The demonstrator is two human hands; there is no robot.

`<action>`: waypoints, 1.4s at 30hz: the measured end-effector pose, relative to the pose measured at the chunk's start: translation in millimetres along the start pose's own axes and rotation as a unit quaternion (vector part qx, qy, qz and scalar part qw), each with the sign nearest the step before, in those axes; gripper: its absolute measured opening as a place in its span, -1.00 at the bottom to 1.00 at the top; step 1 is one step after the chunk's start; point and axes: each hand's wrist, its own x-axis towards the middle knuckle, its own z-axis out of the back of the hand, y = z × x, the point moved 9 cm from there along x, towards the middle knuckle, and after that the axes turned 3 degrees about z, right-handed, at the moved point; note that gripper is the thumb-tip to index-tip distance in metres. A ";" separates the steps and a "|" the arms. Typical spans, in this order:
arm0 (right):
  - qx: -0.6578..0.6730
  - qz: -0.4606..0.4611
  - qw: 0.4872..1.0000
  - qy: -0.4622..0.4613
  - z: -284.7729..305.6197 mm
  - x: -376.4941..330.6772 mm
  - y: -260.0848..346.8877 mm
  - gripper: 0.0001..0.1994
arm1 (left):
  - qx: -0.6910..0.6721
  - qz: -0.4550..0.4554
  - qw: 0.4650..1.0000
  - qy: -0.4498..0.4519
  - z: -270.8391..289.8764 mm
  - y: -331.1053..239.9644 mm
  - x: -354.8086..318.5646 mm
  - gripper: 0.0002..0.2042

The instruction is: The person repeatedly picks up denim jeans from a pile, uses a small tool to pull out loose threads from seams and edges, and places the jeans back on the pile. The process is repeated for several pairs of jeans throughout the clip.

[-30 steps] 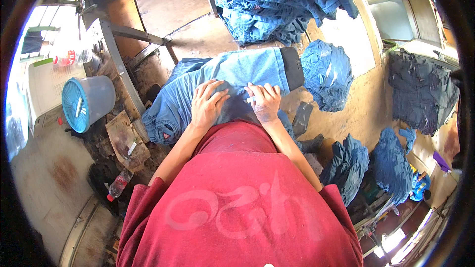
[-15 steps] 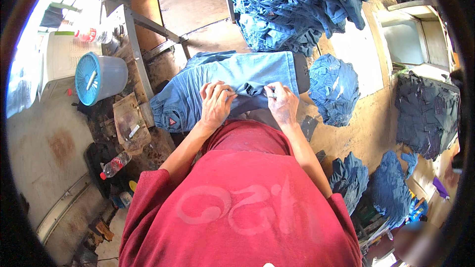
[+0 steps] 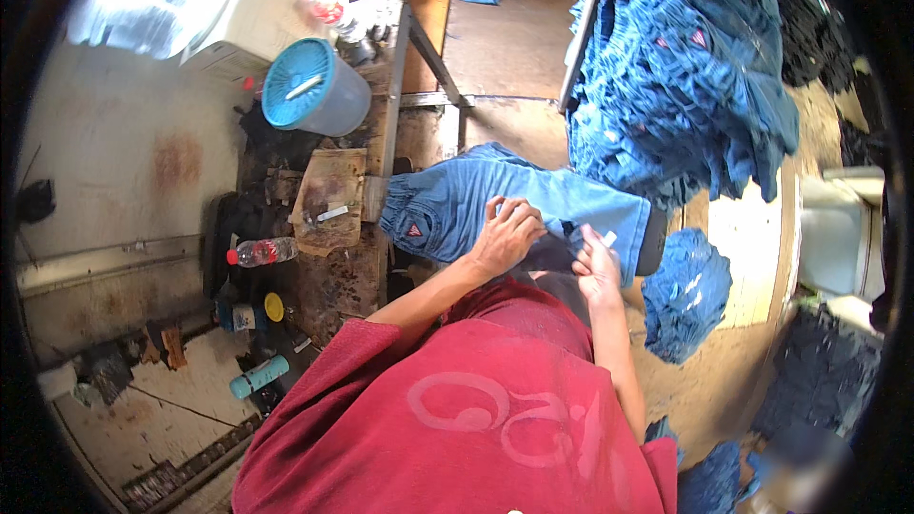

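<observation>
Red shirt (image 3: 476, 419) fills the near view, forearms reaching out from it. Left hand (image 3: 507, 233) lies fingers curled, pressing on the light blue denim garment (image 3: 476, 200), which is spread across the lap and work edge, waistband end with a small red triangular tag toward the left. Right hand (image 3: 598, 266) is pinched shut on the darker seam area of the same garment, something small and pale at the fingertips; cannot tell what. Compared with a second ago, both hands have drawn closer together and shifted toward the garment's right end, the left now curled rather than flat; reads as work closing in on one spot of the seam. Just right, a bundle of darker denim (image 3: 685, 290). Left, a cluttered wooden tabletop (image 3: 328, 276), a plastic bottle (image 3: 262, 251) with red cap below it, a light blue bucket (image 3: 314, 88) beyond. Far right, a heap of blue denim pieces (image 3: 685, 76) hanging over a rail.
</observation>
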 end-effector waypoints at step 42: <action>-0.430 0.379 0.818 0.061 -2.1 -57.8 52.9 -0.50 | -0.441 0.445 0.681 0.379 -68.4 -17.3 -30.2 -0.75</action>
